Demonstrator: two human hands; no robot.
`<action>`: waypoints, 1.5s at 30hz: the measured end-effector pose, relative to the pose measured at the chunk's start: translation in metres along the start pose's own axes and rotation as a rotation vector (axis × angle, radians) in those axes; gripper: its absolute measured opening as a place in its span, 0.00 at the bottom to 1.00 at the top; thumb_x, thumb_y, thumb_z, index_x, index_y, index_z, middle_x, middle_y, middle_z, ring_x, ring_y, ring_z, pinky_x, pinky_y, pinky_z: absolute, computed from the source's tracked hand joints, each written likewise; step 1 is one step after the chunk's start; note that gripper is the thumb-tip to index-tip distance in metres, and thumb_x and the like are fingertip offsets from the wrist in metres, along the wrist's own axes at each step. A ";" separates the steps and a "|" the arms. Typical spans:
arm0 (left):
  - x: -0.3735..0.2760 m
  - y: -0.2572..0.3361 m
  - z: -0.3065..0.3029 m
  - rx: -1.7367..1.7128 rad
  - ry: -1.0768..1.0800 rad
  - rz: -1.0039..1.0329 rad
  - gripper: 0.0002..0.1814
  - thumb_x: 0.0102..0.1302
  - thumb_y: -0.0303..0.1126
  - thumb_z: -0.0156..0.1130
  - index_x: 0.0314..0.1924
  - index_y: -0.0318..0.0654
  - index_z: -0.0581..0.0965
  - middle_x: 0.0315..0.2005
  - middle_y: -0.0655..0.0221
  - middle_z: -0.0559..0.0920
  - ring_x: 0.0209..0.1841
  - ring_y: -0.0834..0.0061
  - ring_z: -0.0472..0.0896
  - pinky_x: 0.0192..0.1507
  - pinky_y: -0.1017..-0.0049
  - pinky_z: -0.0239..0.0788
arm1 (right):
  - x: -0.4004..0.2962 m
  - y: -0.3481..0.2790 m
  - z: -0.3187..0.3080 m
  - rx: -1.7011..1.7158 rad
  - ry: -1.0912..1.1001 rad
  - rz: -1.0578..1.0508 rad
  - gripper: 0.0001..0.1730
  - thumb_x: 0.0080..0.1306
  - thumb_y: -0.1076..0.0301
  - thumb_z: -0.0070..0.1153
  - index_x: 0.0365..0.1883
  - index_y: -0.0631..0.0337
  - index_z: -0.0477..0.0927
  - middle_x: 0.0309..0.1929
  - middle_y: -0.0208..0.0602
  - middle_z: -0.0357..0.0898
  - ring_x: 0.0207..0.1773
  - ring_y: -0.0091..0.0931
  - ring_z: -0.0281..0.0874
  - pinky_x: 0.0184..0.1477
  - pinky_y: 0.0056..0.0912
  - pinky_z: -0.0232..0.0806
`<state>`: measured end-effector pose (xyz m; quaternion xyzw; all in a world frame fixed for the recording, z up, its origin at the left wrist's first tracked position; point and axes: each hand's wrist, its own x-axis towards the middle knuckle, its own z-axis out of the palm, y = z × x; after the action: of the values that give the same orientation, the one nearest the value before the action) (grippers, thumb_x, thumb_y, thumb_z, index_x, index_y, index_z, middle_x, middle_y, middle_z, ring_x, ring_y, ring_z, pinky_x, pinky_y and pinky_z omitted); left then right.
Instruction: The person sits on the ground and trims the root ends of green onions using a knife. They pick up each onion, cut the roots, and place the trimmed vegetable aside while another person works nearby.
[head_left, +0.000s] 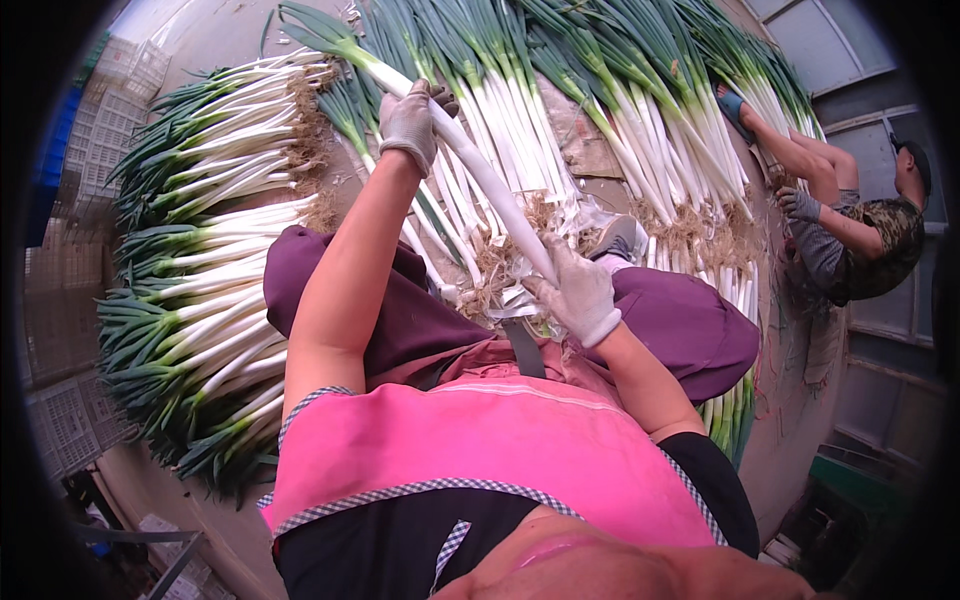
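Note:
My left hand (411, 124), in a pale work glove, grips a long green onion (487, 180) around its upper white shank. The onion slants across in front of me, with its green leaves at the upper left. At the lower end my right hand (579, 291), also gloved, holds the stalk's base between thumb and fingers. Just below that end lie peeled white skins (517, 304) and tangled roots (480, 300) between my knees. More green onions (502, 127) lie in front of me, roots towards me.
To the left, several green onions (225, 300) are stacked with roots facing inward. Another bundle (675, 150) lies at the right front. A co-worker (862, 225) sits low at the far right, wearing gloves. Plastic crates (109, 135) stand along the left edge.

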<state>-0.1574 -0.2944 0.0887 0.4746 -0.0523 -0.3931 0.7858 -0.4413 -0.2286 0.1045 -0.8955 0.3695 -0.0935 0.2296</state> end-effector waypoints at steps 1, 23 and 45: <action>-0.010 0.002 0.012 0.131 0.019 0.083 0.12 0.66 0.30 0.54 0.42 0.33 0.63 0.27 0.62 0.75 0.22 0.69 0.77 0.23 0.69 0.75 | 0.001 0.004 0.006 0.001 0.087 -0.016 0.31 0.57 0.52 0.59 0.54 0.61 0.69 0.37 0.49 0.78 0.34 0.43 0.79 0.34 0.41 0.71; 0.009 0.074 -0.022 -0.288 -0.533 0.025 0.13 0.69 0.41 0.50 0.38 0.37 0.69 0.18 0.79 0.62 0.17 0.84 0.59 0.21 0.82 0.54 | 0.042 0.020 0.032 1.173 -0.450 0.435 0.17 0.64 0.65 0.53 0.45 0.70 0.75 0.35 0.35 0.79 0.33 0.20 0.76 0.35 0.22 0.69; 0.010 0.116 -0.045 0.066 0.257 0.422 0.10 0.63 0.30 0.60 0.35 0.35 0.67 0.20 0.69 0.70 0.18 0.78 0.66 0.18 0.76 0.61 | 0.038 0.113 0.079 -0.199 -0.280 0.358 0.16 0.63 0.62 0.44 0.44 0.60 0.76 0.42 0.48 0.78 0.44 0.41 0.78 0.45 0.42 0.69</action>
<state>-0.0645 -0.2412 0.1527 0.5246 -0.0628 -0.1548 0.8348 -0.4578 -0.2982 -0.0193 -0.8382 0.4941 0.1106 0.2023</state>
